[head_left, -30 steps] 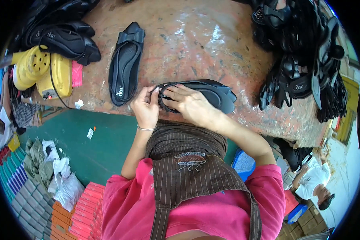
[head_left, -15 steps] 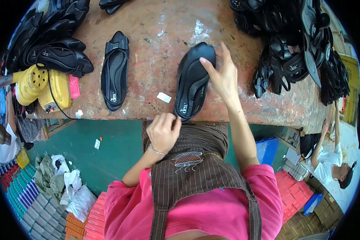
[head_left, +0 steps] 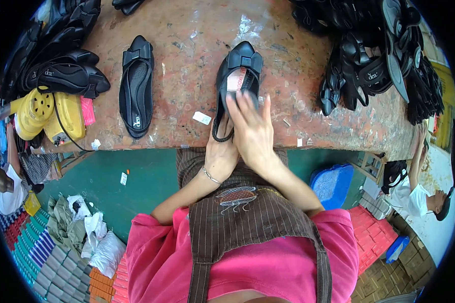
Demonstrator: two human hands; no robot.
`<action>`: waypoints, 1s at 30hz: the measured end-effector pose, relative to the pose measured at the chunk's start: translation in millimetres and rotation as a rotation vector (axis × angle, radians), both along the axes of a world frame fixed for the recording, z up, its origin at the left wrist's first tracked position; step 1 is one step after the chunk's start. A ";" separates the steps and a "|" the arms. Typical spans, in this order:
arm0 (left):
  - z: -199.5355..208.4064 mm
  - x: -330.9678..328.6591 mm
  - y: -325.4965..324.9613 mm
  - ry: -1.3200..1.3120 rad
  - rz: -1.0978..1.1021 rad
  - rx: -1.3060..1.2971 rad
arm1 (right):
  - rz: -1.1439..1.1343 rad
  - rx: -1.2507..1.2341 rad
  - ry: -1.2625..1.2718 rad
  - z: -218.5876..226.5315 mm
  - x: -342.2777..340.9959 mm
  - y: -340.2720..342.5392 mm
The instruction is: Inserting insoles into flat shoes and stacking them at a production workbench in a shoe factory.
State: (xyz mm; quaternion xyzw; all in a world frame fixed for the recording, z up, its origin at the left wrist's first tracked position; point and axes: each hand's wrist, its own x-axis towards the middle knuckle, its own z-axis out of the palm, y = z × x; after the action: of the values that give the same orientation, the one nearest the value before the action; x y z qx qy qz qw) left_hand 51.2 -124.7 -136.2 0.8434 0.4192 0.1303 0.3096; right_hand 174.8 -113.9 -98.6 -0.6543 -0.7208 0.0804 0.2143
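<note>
At the table's near edge a black flat shoe with a bow points its toe away from me. A pale pink lining with red print shows inside. My left hand holds the shoe by its heel, its fingers partly hidden by the heel rim and my other hand. Over the shoe's opening reaches my right hand, fingers blurred by motion, the outermost one standing apart. A dark grey smear lies at its fingertips; what it is I cannot make out. Another black bow flat lies to the left, its insole in place.
A small white label lies between the shoes. Black shoes are piled at left and right on the worn table. A yellow device with a cable stands at the left edge. Another person is at far right.
My right hand has moved from the shoe's toe down over its opening. The bow and pink lining now show. My left hand has moved forward and right at the heel.
</note>
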 end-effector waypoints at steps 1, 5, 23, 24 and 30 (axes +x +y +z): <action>-0.7 -3.4 -6.9 0.050 -0.018 0.070 | -0.029 0.032 -0.093 -7.8 0.8 18.9; -8.5 -4.0 -16.5 0.182 -0.057 0.151 | -0.021 -0.167 -0.093 -25.0 11.3 61.2; -21.7 -1.5 -35.6 -0.213 0.070 -0.143 | 0.060 -0.243 -0.222 6.0 -13.6 8.7; -22.7 -1.6 -35.8 -0.211 0.070 -0.151 | 0.060 -0.252 -0.220 2.3 -13.5 9.0; -27.2 -1.2 -34.8 -0.094 0.024 0.007 | 0.072 -0.238 -0.154 -13.8 -14.9 7.9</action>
State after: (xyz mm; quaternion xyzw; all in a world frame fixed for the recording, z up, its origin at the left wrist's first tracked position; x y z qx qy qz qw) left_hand 50.0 -159.5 -163.4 0.8324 0.4138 0.1750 0.3243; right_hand 159.9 -106.0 -112.4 -0.6532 -0.7433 0.1226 0.0762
